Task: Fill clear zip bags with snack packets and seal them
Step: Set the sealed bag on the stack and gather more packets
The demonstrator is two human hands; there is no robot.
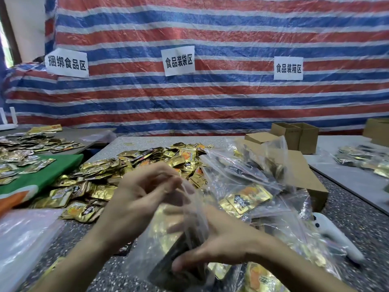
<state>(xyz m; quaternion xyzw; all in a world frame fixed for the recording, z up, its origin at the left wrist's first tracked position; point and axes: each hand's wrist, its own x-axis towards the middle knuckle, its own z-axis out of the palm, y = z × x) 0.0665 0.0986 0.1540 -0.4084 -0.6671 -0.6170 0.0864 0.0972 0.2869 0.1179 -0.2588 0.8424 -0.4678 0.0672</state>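
Left hand (143,194) pinches 1 stuffed bag's (160,239) top; right hand (223,243) grips its side. Filled bags (248,199) lie at 2 o'clock; many loose packets (101,190) wait at 11 o'clock.

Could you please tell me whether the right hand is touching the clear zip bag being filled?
Touching. The head view shows the right hand gripping the lower part of the clear zip bag, thumb pressed on its plastic.

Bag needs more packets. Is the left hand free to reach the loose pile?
Likely not yet: the left hand pinches the zip bag at its mouth. The pile lies close beside it, nothing between.
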